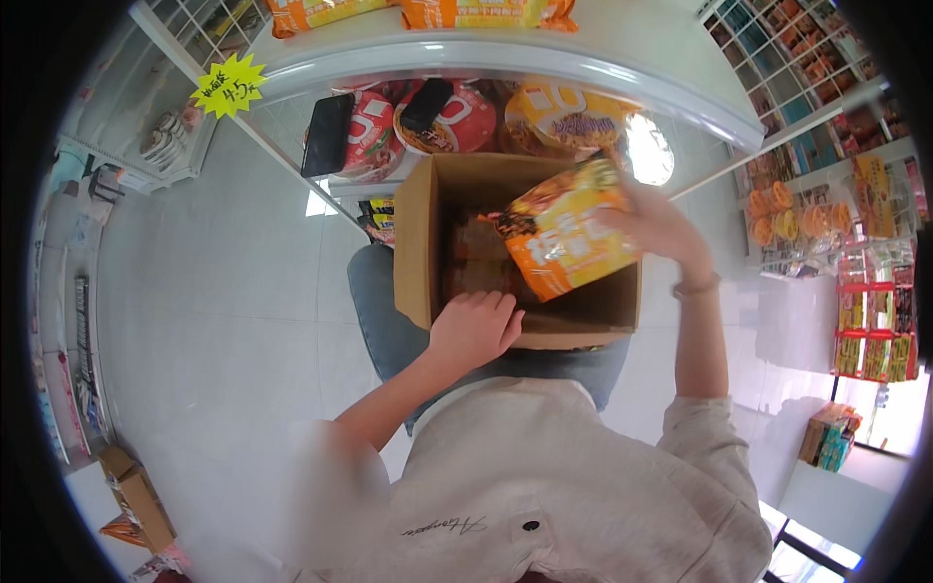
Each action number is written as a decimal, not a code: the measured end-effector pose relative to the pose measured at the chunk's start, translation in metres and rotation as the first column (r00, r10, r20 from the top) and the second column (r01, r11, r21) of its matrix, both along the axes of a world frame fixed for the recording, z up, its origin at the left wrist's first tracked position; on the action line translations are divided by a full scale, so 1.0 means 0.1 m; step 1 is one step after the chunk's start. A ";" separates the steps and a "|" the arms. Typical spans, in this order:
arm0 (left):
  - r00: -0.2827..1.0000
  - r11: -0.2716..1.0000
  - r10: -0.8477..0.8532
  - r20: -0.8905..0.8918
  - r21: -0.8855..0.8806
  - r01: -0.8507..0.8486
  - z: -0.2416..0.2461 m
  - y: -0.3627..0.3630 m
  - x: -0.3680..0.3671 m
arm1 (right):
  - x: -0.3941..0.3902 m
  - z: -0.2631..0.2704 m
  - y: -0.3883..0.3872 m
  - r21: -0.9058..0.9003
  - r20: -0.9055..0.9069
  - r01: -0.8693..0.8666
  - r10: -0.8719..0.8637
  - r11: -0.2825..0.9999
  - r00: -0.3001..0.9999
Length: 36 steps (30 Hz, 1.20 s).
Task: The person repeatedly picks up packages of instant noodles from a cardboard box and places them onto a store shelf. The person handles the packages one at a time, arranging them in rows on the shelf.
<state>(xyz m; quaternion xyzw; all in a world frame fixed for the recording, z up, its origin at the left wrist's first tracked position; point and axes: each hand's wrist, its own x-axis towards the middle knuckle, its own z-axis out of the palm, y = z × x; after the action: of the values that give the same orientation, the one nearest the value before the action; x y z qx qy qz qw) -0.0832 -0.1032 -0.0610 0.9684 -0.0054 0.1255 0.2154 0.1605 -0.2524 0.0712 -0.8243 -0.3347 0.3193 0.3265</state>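
Observation:
An orange-and-yellow packet of instant noodles is gripped at its right side by my right hand, which is slightly blurred. The packet is tilted over the open mouth of a cardboard box. My left hand rests on the near rim of that box, fingers curled over the edge. Inside, in shadow, more packets can be made out dimly on the left. The held packet and my right hand hide part of the box's right interior. The box sits above my lap.
Ahead, a white shelf with a clear front strip carries similar orange packets. Below it stand red and yellow noodle bowls; two black phones appear there. A yellow price tag hangs at left. Stocked racks line the right.

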 end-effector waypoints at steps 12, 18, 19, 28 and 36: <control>1.000 0.998 0.002 -0.015 0.056 -0.002 0.03 -0.03 0.04 | 0.43 -2.61 0.71 -0.755 0.208 -0.120 0.409 0.645 0.889; 1.000 0.999 0.000 -0.022 0.048 0.001 0.03 -0.05 0.03 | 0.46 -3.32 0.45 -0.719 -0.036 -0.398 0.540 0.570 0.841; 1.000 0.999 0.008 -0.028 0.054 -0.007 0.02 -0.03 0.01 | 0.41 -3.29 0.45 -0.688 -0.069 -0.459 0.579 0.562 0.812; 0.999 0.998 -0.020 0.028 0.057 0.019 -0.01 -0.06 0.03 | 0.25 -3.54 -0.02 -0.480 -0.431 -0.120 -0.114 0.869 0.895; 0.997 0.998 -0.008 -0.071 0.060 0.012 -0.04 -0.11 -0.09 | -0.17 -3.16 0.29 -0.817 -0.023 -0.195 0.307 0.543 0.952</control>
<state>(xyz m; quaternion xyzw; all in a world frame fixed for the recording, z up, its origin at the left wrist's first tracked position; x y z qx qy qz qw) -0.0926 -0.1141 -0.0652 0.9782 -0.0064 0.0900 0.1868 0.1435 -0.2238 -0.2445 -0.8428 -0.2856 0.4287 -0.1560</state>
